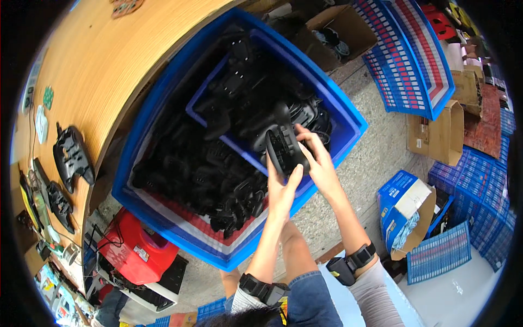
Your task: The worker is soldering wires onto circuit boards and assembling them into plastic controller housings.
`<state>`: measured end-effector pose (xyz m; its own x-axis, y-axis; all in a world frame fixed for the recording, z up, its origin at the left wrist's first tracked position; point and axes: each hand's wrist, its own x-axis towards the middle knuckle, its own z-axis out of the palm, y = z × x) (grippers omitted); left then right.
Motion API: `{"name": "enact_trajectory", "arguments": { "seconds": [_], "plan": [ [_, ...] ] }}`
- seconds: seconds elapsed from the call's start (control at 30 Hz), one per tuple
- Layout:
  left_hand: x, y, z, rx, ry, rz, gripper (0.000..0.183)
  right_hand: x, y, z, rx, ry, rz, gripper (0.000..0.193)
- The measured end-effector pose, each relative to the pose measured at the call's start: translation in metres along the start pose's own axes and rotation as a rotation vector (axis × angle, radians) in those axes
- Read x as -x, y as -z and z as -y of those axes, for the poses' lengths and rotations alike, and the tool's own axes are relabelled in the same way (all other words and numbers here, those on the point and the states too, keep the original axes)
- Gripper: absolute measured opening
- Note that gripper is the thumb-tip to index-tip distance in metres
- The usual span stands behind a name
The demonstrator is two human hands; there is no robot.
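Observation:
Both my hands meet over the right side of a large blue crate [239, 260]. Between them is a black plastic game controller shell [289, 144], tilted, with its hollow side partly showing. My left hand [281, 192] grips its lower end, thumb pressed against the edge. From the right, my right hand [321, 166] closes round the same shell; some of its fingers are hidden behind it. I cannot tell whether it is one piece or two. Below lies a heap of black controller parts [188, 171], some of them inside a smaller blue bin [340, 143] set in the crate.
A wooden table [125, 60] runs along the left, with black shells [72, 158] on it. A red stool-like plastic object [131, 248] stands below its edge. To the right are blue crates [403, 65], a cardboard box [436, 133] and an open blue carton [406, 204].

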<state>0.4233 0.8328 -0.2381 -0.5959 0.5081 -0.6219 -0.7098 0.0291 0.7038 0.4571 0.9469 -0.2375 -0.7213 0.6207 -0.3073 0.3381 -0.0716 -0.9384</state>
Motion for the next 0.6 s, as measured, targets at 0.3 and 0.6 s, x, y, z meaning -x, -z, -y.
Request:
{"name": "enact_trajectory", "arguments": {
  "seconds": [0.3, 0.6],
  "plan": [
    [-0.042, 0.095, 0.069, -0.049, 0.27, -0.515, 0.082, -0.054, 0.148, -0.099, 0.797, 0.082, -0.376, 0.04],
    [-0.097, 0.086, 0.095, 0.208, 0.216, -0.356, 0.046, -0.104, 0.162, -0.122, 0.681, -0.076, 0.043, 0.047]
  ]
}}
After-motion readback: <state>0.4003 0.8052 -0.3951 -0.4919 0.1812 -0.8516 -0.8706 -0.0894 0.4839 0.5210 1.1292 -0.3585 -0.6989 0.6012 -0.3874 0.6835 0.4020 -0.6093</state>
